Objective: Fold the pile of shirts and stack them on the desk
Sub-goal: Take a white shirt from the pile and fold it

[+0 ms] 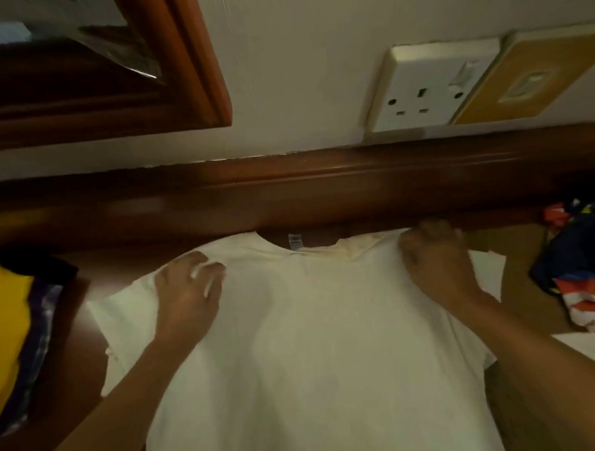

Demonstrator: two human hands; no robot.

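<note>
Head view showed the counter (77, 323), where the left hand (186, 298) pressed flat, open fingers on the white shirt (311, 344) and the right hand (434, 257) curled its fingers round one shoulder, so both should tug gently to smooth it.

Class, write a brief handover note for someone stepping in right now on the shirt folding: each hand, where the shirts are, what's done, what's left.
Hands: left hand lies flat on one shoulder of the white shirt; right hand grips the other.
The shirt lies spread on the desk, unfolded.
A yellow shirt tops a stack at left; colourful garments lie crumpled at right.
To do: fold this one, stack it, then those.
</note>
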